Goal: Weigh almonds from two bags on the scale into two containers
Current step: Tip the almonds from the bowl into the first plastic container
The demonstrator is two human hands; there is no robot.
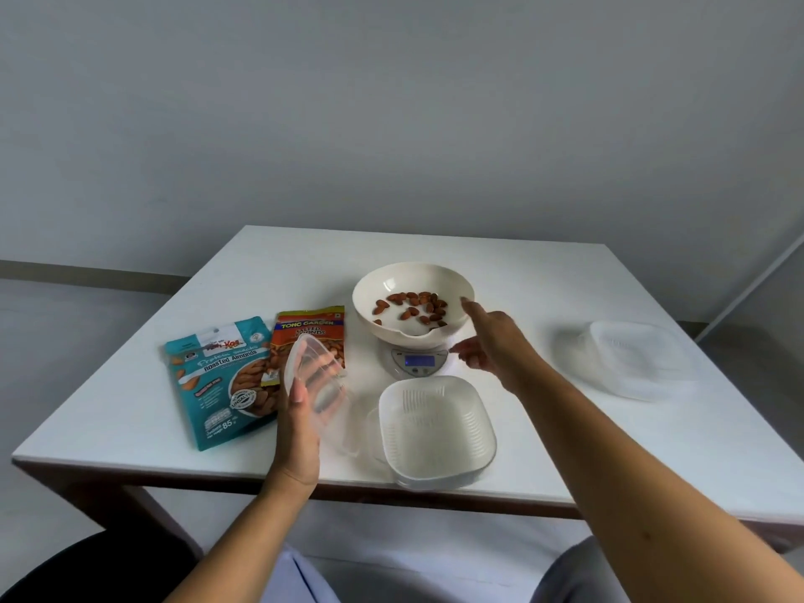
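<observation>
White table (544, 298), grey wall behind. Scale (417, 361) sits mid-table with its display lit; digits too small to read. Cream bowl (412, 303) rests on top of the scale, with a scatter of almonds (411, 307) inside, mostly toward its right and centre. Right hand (487, 341) reaches in from the right, fingers spread and loose, gripping nothing, index tip near the bowl's right rim; can't tell if it touches. Left hand (300, 411) grasps a clear lid (314, 376), tilted up on edge above the table, left of the scale. Behind the lid, two bags lie flat, left side: teal bag (217, 380) nearer and further left, orange bag (311, 332) just right of it, partly covered by the lid. White container (433, 433) sits open and empty at the near edge, just in front of the scale. Second container (631, 363), clear, lidded, sits well apart at the right side.
</observation>
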